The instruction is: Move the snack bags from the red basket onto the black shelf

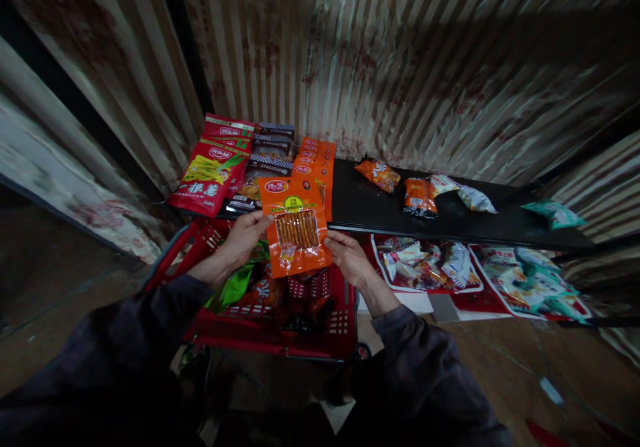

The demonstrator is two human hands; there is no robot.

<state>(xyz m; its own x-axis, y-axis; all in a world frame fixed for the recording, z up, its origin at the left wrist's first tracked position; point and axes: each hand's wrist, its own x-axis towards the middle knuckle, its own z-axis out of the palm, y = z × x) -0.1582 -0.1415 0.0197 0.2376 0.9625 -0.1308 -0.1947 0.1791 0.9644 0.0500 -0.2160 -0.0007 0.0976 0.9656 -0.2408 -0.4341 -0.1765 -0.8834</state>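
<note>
An orange snack packet with a clear window showing brown sticks is held upright between both hands. My left hand pinches its left edge, and my right hand grips its lower right edge. Just behind it, a row of matching orange packets stands on the black shelf. Below the hands is a red shopping basket, holding a green packet and other bagged snacks, some too dark to make out.
Red snack bags and dark checked packets fill the shelf's left end. Loose orange bags, white packets and a teal packet lie further right. Two trays of small packets sit lower right. A striped curtain hangs behind.
</note>
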